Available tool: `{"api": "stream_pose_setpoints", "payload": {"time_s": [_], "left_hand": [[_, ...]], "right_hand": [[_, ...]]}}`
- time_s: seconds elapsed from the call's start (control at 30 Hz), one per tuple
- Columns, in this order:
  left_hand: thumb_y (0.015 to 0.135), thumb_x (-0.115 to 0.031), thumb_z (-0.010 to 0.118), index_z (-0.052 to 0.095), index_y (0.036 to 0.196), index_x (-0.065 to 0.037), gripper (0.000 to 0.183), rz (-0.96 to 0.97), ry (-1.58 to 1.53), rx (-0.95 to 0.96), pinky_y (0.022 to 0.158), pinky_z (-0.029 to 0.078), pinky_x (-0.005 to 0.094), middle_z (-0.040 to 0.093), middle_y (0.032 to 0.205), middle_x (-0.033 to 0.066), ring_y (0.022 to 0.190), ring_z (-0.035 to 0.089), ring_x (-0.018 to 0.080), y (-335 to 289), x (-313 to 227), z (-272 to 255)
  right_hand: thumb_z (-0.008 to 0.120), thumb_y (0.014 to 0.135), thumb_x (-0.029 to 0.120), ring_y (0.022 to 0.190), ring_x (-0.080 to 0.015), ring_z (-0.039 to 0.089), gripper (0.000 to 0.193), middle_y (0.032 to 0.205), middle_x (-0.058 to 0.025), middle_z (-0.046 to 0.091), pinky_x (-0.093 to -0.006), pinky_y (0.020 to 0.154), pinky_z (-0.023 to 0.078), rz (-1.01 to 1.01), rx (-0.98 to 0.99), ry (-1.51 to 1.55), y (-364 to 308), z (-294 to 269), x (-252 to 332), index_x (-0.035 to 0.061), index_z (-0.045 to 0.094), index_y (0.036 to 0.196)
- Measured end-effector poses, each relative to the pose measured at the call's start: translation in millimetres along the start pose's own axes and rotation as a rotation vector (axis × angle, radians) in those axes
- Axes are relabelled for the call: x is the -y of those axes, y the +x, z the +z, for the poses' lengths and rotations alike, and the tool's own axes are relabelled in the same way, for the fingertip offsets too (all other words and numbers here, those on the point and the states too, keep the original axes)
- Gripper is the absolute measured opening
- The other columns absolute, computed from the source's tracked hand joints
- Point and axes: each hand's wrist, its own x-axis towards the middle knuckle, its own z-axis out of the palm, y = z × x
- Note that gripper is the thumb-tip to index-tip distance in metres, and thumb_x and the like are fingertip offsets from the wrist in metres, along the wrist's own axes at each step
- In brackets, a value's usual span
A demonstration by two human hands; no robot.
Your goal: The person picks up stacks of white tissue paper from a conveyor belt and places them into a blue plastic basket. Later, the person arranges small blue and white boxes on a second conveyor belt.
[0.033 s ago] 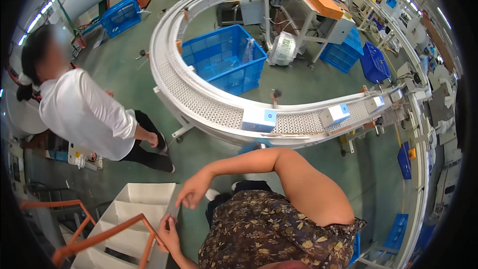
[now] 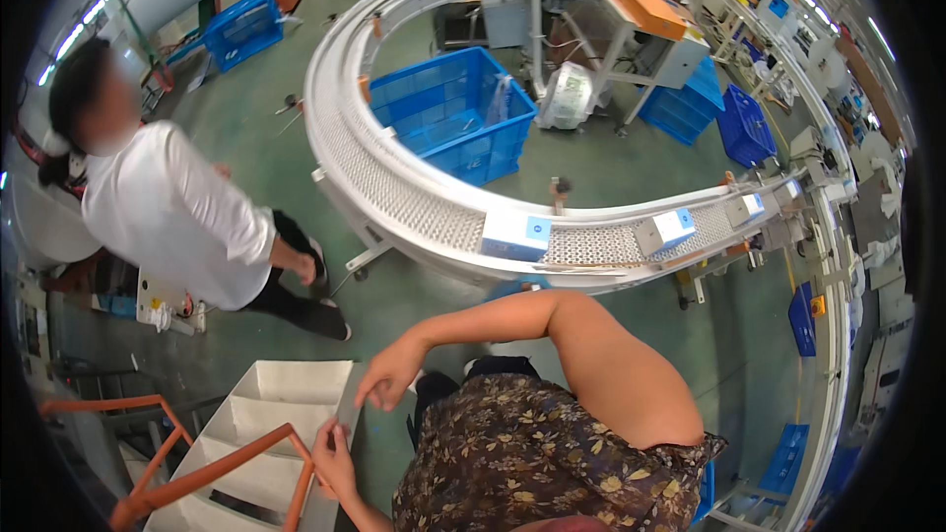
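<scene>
My left hand [image 2: 335, 461] is at the right edge of a white compartmented rack [image 2: 347, 384], beside its orange tubular frame [image 2: 222, 463]. The fingers are curled in close to the thumb, and whatever they may hold is too small to make out. Just above and to the right, my right hand [image 2: 392, 377] hangs with its index finger stretched downward and the others loosely bent. Nothing shows in it, and a small gap separates the two hands. My right arm bends across in front of my dark floral shirt [image 2: 542, 443].
A curved white conveyor [image 2: 414, 187] carries several white-and-blue boxes [image 2: 515, 235]. Inside its bend stands a large blue crate [image 2: 493, 148]. At left, a person in a white shirt [image 2: 177, 217] stands near the rack. More blue crates [image 2: 746, 125] sit at the right and back.
The view has shifted slightly, moving the conveyor rightward in the picture. My right hand sits a little farther from my left. Relative to the conveyor, the nearest box has edged left.
</scene>
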Motion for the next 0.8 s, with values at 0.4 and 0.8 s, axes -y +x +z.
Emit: {"api": "stream_pose_setpoints", "payload": {"time_s": [0.4, 0.8], "left_hand": [[0.094, -0.013, 0.063, 0.065, 0.116, 0.001, 0.026, 0.257, -0.025, 0.099, 0.082, 0.05, 0.027, 0.069, 0.099, 0.0091, 0.089, 0.064, 0.0143, 339, -54, -62], [0.093, -0.016, 0.064, 0.066, 0.116, -0.001, 0.027, 0.217, 0.43, 0.284, 0.076, 0.052, 0.0313, 0.07, 0.097, 0.0127, 0.089, 0.067, 0.0197, 710, -155, -112]], "right_hand": [[0.066, 0.088, 0.038, 0.11, -0.0415, 0.059, 0.064, 0.116, -0.0226, 0.065, -0.0487, 0.093, 0.047, 0.691, 0.201, -0.65, 76, -195, -125, 0.0055, 0.047, 0.14], [0.055, 0.085, 0.016, 0.091, -0.0271, 0.062, 0.04, 0.094, -0.0088, 0.064, -0.0415, 0.068, 0.05, 0.669, -0.599, -1.245, 52, -541, -192, 0.0126, 0.061, 0.125]]}}
